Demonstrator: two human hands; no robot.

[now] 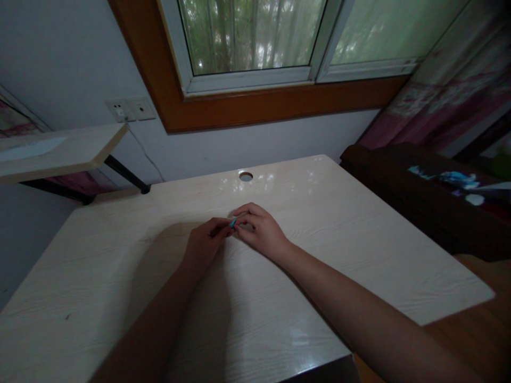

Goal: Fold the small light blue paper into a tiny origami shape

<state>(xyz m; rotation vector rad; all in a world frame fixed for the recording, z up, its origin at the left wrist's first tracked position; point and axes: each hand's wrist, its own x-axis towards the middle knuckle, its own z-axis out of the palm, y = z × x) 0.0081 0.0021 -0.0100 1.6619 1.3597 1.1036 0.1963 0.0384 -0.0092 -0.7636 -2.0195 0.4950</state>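
My left hand [206, 242] and my right hand [259, 230] meet over the middle of a pale wooden desk [120, 276]. Both have their fingers curled and pinched together around a small blue object [232, 222] held between the fingertips. The object is tiny and mostly hidden by the fingers, so I cannot make out what it is. Both forearms reach in from the lower edge of the view and lie low over the desk top.
A round cable hole [246, 176] sits near the desk's far edge. A raised shelf [59, 149] stands at the back left under a wall socket [130, 110]. A window [255, 37] is behind. Dark furniture [419, 197] flanks the right side.
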